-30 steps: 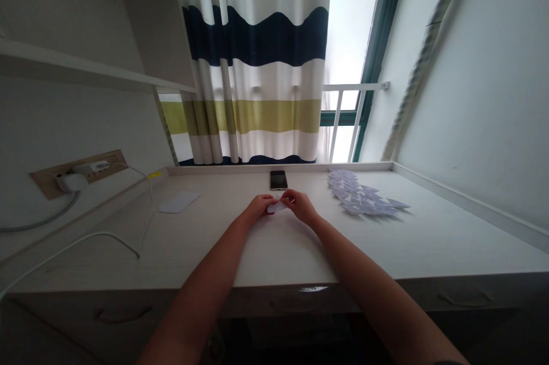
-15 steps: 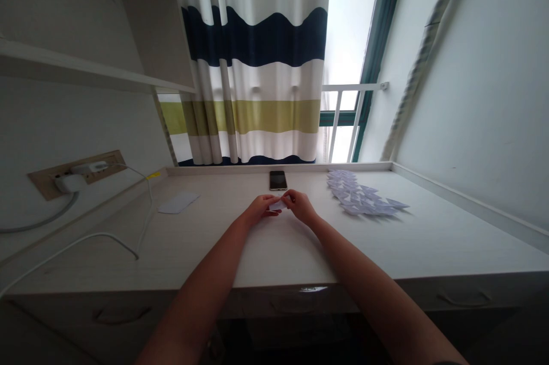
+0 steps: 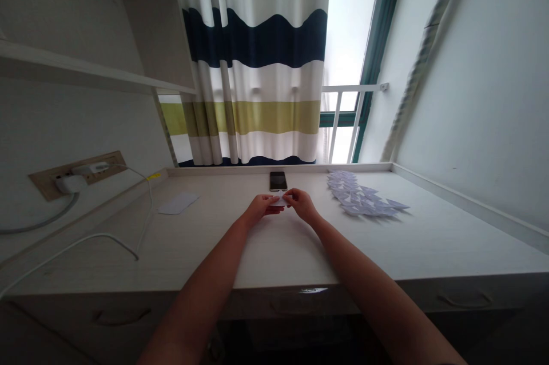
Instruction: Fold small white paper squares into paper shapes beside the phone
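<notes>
Between my two hands is a small piece of white folded paper (image 3: 280, 201), a corner of it pointing up toward the phone. My left hand (image 3: 262, 207) grips its left side, with fingers under it and the thumb on top. At its right side, my right hand (image 3: 300, 203) pinches the paper with thumb and fingertips. Both hands are just above the desk. A dark-screened phone (image 3: 278, 181) lies right behind them. To the right spreads a cluster of folded white paper pieces (image 3: 360, 196) with pointed ends.
A stack of flat white paper (image 3: 178, 203) lies on the left of the desk (image 3: 274, 262). A white cable (image 3: 143, 233) runs over the desk's left side from a wall socket (image 3: 77, 173). A raised edge borders the desk, and a striped curtain (image 3: 266, 79) hangs behind it.
The paper has turned in my hands, and a pointed corner now shows at its top. My fingers have shifted slightly around it.
</notes>
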Motion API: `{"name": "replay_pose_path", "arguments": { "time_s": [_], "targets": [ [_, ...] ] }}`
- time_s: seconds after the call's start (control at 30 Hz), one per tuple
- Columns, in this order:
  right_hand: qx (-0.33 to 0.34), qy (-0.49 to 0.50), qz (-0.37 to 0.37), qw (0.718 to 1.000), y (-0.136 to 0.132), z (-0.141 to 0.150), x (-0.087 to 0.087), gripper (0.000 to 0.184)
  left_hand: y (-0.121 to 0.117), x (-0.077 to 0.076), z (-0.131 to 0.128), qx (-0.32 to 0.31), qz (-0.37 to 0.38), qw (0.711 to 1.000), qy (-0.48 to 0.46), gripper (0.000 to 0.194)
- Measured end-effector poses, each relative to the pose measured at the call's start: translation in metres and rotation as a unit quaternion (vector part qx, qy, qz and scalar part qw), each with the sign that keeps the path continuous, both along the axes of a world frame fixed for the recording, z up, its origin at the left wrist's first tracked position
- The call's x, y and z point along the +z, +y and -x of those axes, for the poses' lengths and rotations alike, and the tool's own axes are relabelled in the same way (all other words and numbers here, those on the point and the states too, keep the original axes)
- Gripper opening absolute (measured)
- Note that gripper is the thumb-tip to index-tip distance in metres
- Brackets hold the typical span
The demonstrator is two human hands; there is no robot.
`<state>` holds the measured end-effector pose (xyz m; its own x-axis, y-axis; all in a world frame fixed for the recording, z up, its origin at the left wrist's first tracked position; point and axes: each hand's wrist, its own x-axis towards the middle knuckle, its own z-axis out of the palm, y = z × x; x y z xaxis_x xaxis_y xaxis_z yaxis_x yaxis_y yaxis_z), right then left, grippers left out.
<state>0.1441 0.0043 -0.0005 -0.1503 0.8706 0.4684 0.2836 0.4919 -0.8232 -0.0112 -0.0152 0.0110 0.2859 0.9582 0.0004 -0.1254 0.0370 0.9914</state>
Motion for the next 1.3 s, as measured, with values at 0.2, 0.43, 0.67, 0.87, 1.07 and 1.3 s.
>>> {"name": "replay_pose_path", "arguments": {
  "time_s": [0.2,0.43,0.67,0.87,1.07,1.3],
  "targets": [
    [0.062,0.105,0.047,0.991,0.000,0.000,0.003,0.026,0.003,-0.002,0.000,0.017,-0.010,1.000,-0.011,0.028],
    [0.079,0.179,0.111,0.974,-0.001,-0.001,0.007,0.034,0.002,0.000,-0.001,0.030,-0.022,0.999,-0.011,0.028],
    [0.076,0.188,0.114,0.973,-0.002,-0.002,0.007,0.033,0.000,0.002,-0.003,0.080,-0.019,0.997,0.014,0.028],
    [0.103,0.202,0.160,0.961,-0.008,-0.001,0.011,0.034,0.002,0.001,-0.003,0.096,-0.047,0.994,0.023,0.031],
    [0.100,0.210,0.179,0.956,-0.010,-0.002,0.014,0.026,-0.002,0.003,-0.004,0.072,-0.059,0.995,0.024,0.035],
    [0.112,0.213,0.172,0.955,-0.007,-0.002,0.011,0.028,-0.003,0.004,-0.004,0.076,-0.066,0.994,0.031,0.036]
  ]
}}
